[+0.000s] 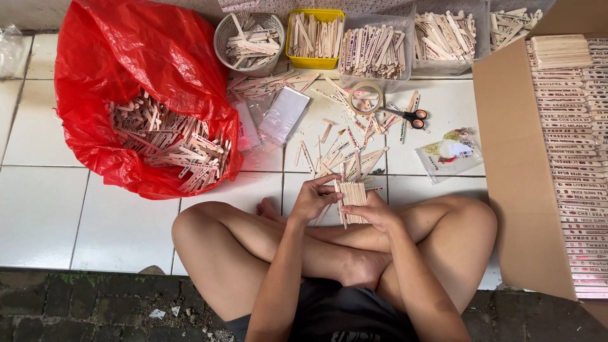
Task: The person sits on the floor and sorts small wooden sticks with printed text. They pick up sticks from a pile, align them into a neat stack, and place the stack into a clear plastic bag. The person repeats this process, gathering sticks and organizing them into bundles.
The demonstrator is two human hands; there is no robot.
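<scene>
Bundle of wooden sticks (353, 201) sits over the crossed legs, just in front of the loose sticks (345, 158) scattered on the floor. The left hand (313, 199) and right hand (373, 212) both grip it, fingers closed around it.

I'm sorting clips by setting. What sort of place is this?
Likely a home workshop on a tiled floor: a red bag of wooden sticks, sorting tubs, and a cardboard box. Both hands, left hand and right hand, hold a stick bundle.
</scene>
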